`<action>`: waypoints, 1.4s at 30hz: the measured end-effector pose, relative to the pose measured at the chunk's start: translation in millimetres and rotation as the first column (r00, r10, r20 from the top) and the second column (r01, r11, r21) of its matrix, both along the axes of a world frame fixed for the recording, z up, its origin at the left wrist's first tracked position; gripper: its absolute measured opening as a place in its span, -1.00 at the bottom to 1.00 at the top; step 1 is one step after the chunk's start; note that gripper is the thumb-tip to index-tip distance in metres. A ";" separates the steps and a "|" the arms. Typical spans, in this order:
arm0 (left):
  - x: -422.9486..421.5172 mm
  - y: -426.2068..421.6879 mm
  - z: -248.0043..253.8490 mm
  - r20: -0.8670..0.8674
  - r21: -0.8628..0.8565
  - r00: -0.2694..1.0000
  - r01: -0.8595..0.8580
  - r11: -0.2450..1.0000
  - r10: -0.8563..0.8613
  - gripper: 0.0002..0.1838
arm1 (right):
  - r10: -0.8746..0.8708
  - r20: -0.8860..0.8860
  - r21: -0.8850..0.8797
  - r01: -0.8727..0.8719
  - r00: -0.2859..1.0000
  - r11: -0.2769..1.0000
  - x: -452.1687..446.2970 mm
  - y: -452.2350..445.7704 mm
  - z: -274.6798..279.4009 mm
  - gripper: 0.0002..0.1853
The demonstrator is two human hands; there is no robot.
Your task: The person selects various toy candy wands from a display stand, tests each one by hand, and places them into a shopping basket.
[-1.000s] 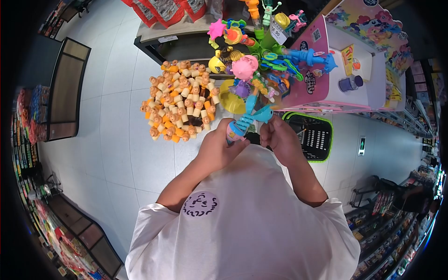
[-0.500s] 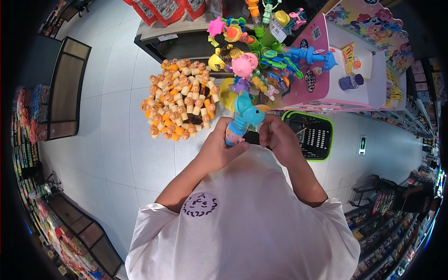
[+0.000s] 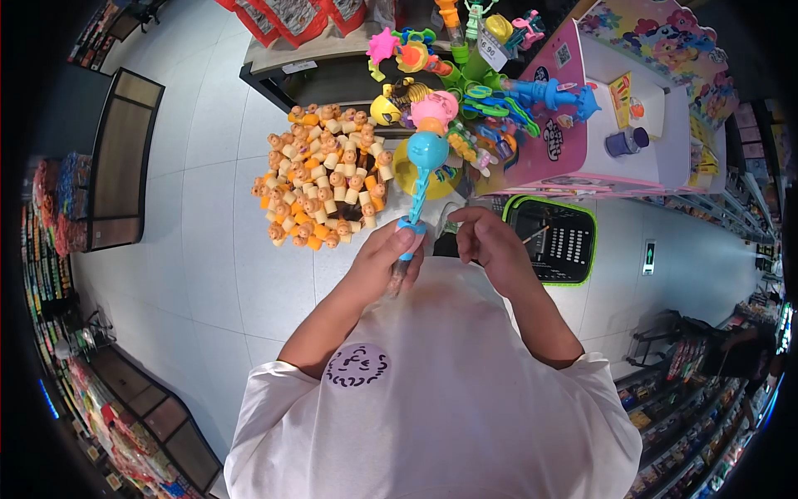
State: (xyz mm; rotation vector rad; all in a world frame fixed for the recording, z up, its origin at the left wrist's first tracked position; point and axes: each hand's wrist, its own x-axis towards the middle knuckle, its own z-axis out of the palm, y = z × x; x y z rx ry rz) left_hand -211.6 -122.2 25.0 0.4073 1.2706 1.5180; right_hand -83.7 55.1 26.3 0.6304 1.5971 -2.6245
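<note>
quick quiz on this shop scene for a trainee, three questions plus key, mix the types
1. Which holds the light-blue toy?
a) the right hand
b) the left hand
c) both hands

2. True or false: the purple jar is inside the pink display box.

3. Fill in the blank: the black shopping basket on the floor has a ____ rim.

Key: 1 b; 2 true; 3 green

Floor (image 3: 208,287): pale large-format tiles, visible joints, reflecting light. Left side: dark-framed, brown-panelled unit (image 3: 122,158). Top: wooden shelf (image 3: 332,54) on a dark frame. Lower right: stocked shelving (image 3: 698,424). Outer edges dark.
</note>
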 end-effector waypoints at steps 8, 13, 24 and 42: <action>-0.9 0.5 -11.8 0.252 0.113 0.968 -0.036 0.993 0.007 -0.34 | 0.006 0.017 -0.004 -0.006 1.000 1.000 0.9 0.2 3.3 -0.62; -0.7 -1.0 -12.0 0.482 0.225 0.872 -0.028 0.974 -0.086 -0.33 | 0.015 0.021 -0.005 -0.015 1.000 1.000 2.3 1.8 1.8 -0.65; -1.4 -3.2 -21.5 0.576 0.438 0.763 0.014 0.899 -0.293 -0.29 | 0.055 -0.004 0.056 -0.055 0.998 0.997 6.9 3.4 -2.1 -0.67; 14.2 17.4 -5.4 -0.627 -0.049 0.738 0.282 0.958 -0.249 -0.43 | -0.023 -0.127 0.048 0.030 0.992 0.998 27.7 6.8 -0.7 -0.38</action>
